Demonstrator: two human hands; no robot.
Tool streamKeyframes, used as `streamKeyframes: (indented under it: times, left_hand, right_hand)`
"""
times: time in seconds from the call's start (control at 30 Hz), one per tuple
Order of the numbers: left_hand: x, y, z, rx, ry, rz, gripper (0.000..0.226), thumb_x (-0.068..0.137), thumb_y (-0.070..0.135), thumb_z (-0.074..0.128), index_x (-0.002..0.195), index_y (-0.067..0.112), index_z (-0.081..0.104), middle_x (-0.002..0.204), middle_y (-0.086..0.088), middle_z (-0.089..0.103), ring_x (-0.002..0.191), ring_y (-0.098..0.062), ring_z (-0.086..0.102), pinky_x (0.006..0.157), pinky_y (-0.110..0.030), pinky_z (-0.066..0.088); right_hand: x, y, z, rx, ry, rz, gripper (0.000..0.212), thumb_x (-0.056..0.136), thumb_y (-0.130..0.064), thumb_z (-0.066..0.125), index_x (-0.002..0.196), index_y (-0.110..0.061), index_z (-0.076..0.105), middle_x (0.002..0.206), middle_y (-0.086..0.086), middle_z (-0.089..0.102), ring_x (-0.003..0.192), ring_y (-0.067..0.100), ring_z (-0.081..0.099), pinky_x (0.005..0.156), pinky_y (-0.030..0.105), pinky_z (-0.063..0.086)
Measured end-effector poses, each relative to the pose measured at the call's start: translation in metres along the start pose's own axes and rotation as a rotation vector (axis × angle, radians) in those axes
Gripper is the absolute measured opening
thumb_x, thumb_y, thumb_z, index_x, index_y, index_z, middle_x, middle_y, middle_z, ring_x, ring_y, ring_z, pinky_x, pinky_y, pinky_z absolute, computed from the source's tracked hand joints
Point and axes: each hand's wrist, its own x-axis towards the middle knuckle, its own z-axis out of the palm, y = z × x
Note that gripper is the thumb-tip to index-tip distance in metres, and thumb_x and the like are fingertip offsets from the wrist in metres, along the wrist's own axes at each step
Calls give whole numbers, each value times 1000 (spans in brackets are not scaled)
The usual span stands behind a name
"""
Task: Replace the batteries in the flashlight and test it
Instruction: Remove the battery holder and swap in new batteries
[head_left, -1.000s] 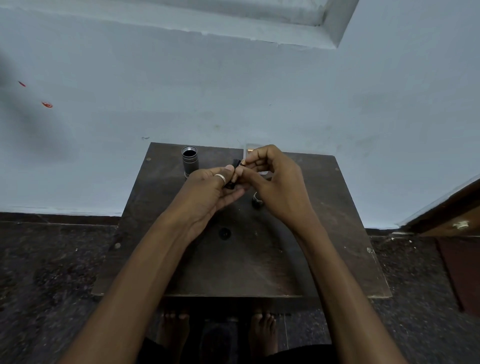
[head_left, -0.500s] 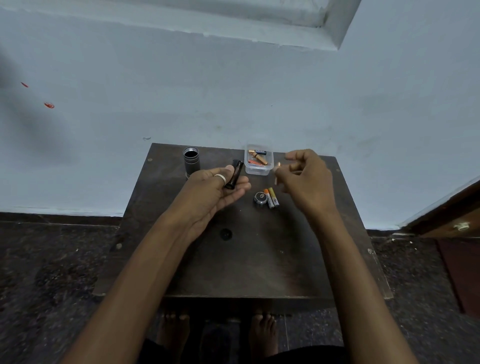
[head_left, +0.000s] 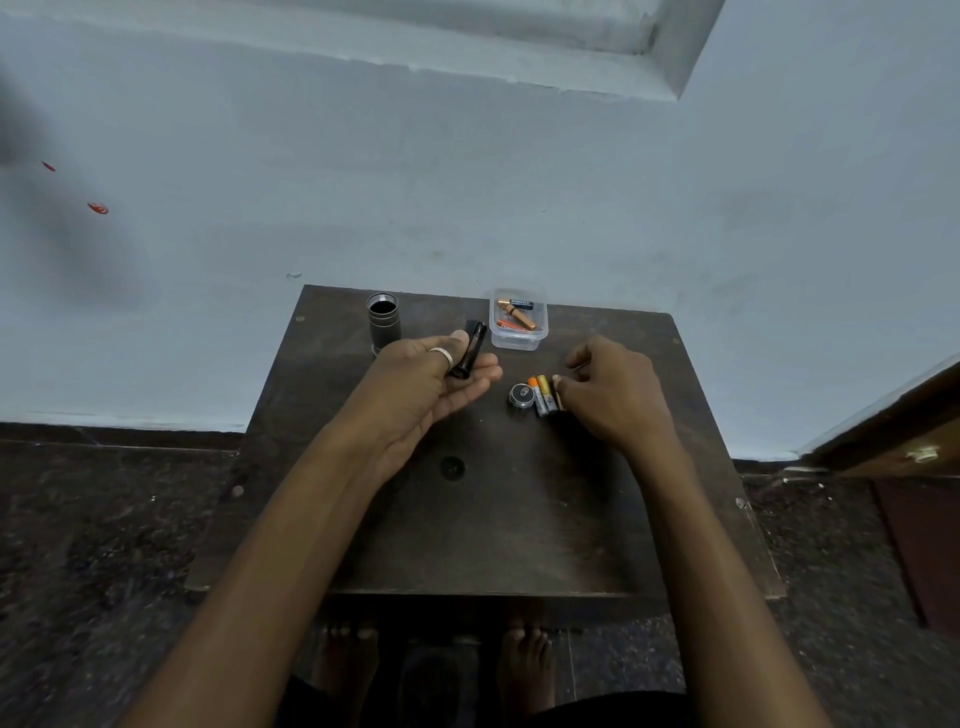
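Note:
My left hand (head_left: 426, 384) is palm up over the small dark table (head_left: 493, 530), with a black battery holder (head_left: 470, 348) gripped between thumb and fingers. My right hand (head_left: 618, 389) is down at the table surface, its fingertips pinched on a small battery that is mostly hidden. That battery touches two used batteries (head_left: 543, 396) with orange ends that lie side by side. The round black tail cap (head_left: 522, 396) lies just left of them. The flashlight body (head_left: 384, 322) stands upright, open end up, at the back left of the table.
A clear plastic box (head_left: 519, 343) with copper-and-black batteries (head_left: 517, 312) stands at the back of the table, against a pale wall. A hole (head_left: 452, 467) marks the table's middle. Bare feet show under the front edge. A wooden door edge (head_left: 904, 441) is at right.
My right hand pulled away from the holder with a battery, moved right and came down beside the two batteries on the table. My left hand stayed put with the holder.

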Motion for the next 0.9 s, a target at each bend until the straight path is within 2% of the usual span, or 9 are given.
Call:
streamKeyframes:
  times: [0.13,0.23,0.33,0.4,0.57,0.67,0.8,0.9]
  left_hand:
    - [0,0,0,-5,-10,-4,33,103,16,50,127,-5,56,97,-16,76,90,-21,76,68,-22,60]
    - [0,-1,0,-9,-11,-11,32,103,16,50,127,-5,57,96,-16,76,89,-21,76,68,-22,60]
    - [1,-1,0,-9,-14,-21,32,102,16,51,126,-4,57,94,-15,77,90,-21,76,68,-23,60]
    - [2,-1,0,-8,-17,-24,32,102,17,51,126,-4,57,93,-14,78,91,-21,76,69,-23,60]
    - [2,-1,1,-11,-15,-18,32,103,16,50,126,-5,57,94,-15,77,90,-21,76,68,-23,60]
    - [2,-2,2,-4,-10,-22,32,103,16,50,126,-5,56,95,-16,76,89,-21,76,68,-23,60]
    - [3,-2,4,-6,12,-36,31,104,15,48,126,-5,56,98,-18,75,88,-21,76,68,-24,61]
    - [2,-1,6,-2,12,-46,31,104,16,47,124,-6,56,102,-20,73,89,-21,76,69,-24,61]
  right_hand:
    - [1,-1,0,10,16,-18,12,92,-17,59,101,-16,67,103,5,71,97,23,64,78,30,48]
    - [1,-1,-1,8,17,-14,11,93,-17,57,97,-16,67,99,3,70,92,21,63,75,28,46]
    - [1,-1,0,18,5,-16,10,93,-18,57,96,-17,67,94,4,72,89,23,69,80,36,55]
    - [1,-1,0,22,3,-20,11,94,-19,57,96,-16,67,92,5,73,88,24,69,83,39,57]
    - [1,-1,0,-14,38,-31,14,96,-25,58,97,-16,68,95,3,70,87,20,62,72,30,46]
    - [-2,-2,-2,-58,107,-37,14,96,-27,58,93,-17,68,92,2,68,85,21,59,71,31,43]
    - [-3,-13,-1,25,249,-93,9,94,-27,62,91,-21,69,93,1,72,88,22,66,77,38,55]
    - [2,-30,0,47,289,-175,10,92,-24,63,96,-21,73,95,-1,75,91,23,68,78,42,57]
